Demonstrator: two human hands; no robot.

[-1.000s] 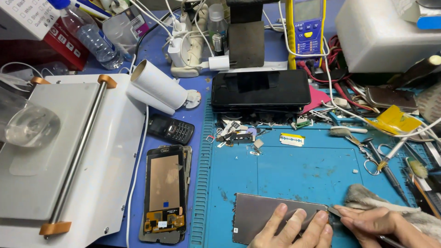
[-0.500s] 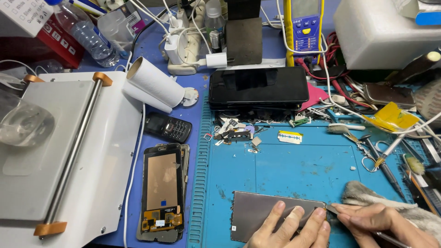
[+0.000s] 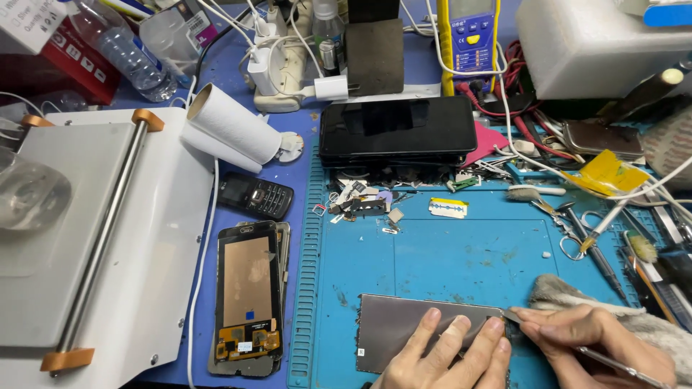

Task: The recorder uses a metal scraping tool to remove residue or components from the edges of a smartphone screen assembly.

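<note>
My left hand (image 3: 447, 353) presses flat, fingers spread, on the panel (image 3: 404, 331); my right hand (image 3: 591, 338) pinches a thin tool (image 3: 620, 366) at its edge.

matt grey panel (image 3: 425, 328) on a smooth blue rubbery mat (image 3: 447, 259); thin shiny metal tool (image 3: 620, 365); fuzzy grey cloth (image 3: 569, 294)

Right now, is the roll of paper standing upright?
No, the white paper roll lies on its side beside the small black keypad phone.
</note>
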